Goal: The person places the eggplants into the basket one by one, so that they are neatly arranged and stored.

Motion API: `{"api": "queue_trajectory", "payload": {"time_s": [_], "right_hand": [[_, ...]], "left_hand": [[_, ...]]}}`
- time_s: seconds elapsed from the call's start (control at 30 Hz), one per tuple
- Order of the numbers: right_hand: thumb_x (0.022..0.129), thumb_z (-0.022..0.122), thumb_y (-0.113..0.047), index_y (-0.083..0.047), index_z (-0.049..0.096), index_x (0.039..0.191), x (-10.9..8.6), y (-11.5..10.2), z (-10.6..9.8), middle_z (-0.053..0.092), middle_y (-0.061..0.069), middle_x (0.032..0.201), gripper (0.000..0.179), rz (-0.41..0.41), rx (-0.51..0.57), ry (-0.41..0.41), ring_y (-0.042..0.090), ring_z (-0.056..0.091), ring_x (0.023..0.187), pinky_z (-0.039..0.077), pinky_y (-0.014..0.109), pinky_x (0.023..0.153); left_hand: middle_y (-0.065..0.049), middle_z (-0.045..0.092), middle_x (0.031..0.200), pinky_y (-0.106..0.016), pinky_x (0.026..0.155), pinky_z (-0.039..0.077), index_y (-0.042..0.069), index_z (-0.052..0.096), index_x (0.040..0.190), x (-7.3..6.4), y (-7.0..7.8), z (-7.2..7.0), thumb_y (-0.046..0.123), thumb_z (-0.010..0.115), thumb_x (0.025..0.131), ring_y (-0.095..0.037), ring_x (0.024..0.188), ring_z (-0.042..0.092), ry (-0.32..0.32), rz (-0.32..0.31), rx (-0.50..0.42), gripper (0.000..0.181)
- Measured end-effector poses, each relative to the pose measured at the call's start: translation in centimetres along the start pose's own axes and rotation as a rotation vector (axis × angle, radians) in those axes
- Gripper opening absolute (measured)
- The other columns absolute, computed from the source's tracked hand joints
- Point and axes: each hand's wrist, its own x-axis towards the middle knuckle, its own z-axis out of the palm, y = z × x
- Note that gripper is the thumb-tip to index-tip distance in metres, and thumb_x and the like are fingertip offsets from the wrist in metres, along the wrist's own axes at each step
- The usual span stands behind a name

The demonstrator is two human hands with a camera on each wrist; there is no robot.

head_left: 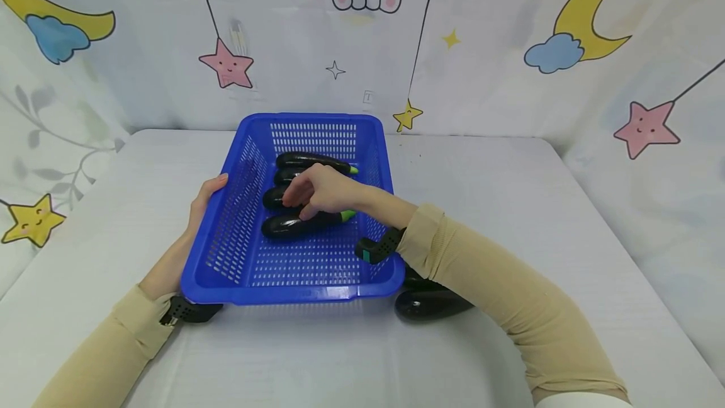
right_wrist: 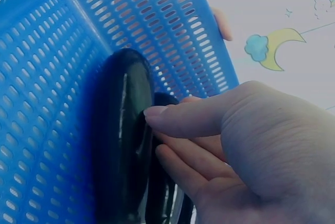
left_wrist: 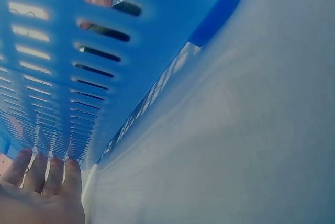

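Inside a blue plastic basket (head_left: 294,294), several dark, glossy eggplants lie side by side. My right hand (head_left: 323,191) is over them with its fingers loosely bent. In the right wrist view its thumb tip appears to touch the side of the nearest eggplant (right_wrist: 123,130), while the fingertips are beside the neighbouring eggplant (right_wrist: 162,182); no eggplant is visibly gripped. At the basket's left side, my left hand (head_left: 201,206) rests against the outer wall just under the rim. The left wrist view shows its fingers (left_wrist: 52,179) fairly straight, with the tips at the slotted wall.
More eggplants, one of them plainly visible (head_left: 430,304), lie on the white-covered table (head_left: 272,357) to the right of the basket, partly behind the right forearm. A white cloth backdrop (head_left: 476,80) printed with moons and stars closes off the back and sides.
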Motion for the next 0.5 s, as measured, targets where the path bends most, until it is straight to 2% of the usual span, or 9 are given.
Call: {"api": "queue_trajectory", "payload": {"time_s": [0.2, 0.33, 0.5], "right_hand": [[0.086, 0.074, 0.004, -0.003, 0.069, 0.118, 0.0, -0.1, -0.2, 0.07, 0.01, 0.119, 0.033, -0.007, 0.009, 0.003, 0.023, 0.066, 0.113, 0.052, 0.024, 0.092], [0.086, 0.074, 0.002, -0.002, 0.07, 0.117, 0.0, -0.3, -0.3, 0.071, 0.011, 0.118, 0.032, -0.024, 0.055, 0.018, 0.022, 0.067, 0.11, 0.052, 0.025, 0.091], [0.087, 0.075, -0.002, -0.001, 0.07, 0.117, -0.4, -1.2, -0.8, 0.072, 0.014, 0.117, 0.03, -0.014, 0.135, 0.027, 0.016, 0.069, 0.104, 0.052, 0.025, 0.091]], "left_hand": [[0.003, 0.051, 0.118, -0.025, 0.089, 0.045, 0.017, 0.02, 0.148, 0.0, 0.1, 0.1, 0.049, 0.024, 0.102, -0.008, 0.101, 0.052, 0.016, -0.003, 0.026, 0.056], [0.003, 0.05, 0.118, -0.026, 0.09, 0.044, 0.018, 0.02, 0.148, 0.0, 0.1, 0.1, 0.048, 0.024, 0.103, -0.009, 0.103, 0.051, -0.018, -0.005, -0.004, 0.055], [0.003, 0.054, 0.114, -0.025, 0.086, 0.047, 0.019, 0.029, 0.142, -0.1, 0.0, 0.2, 0.046, 0.023, 0.103, -0.009, 0.099, 0.055, -0.07, -0.006, -0.074, 0.048]]}}
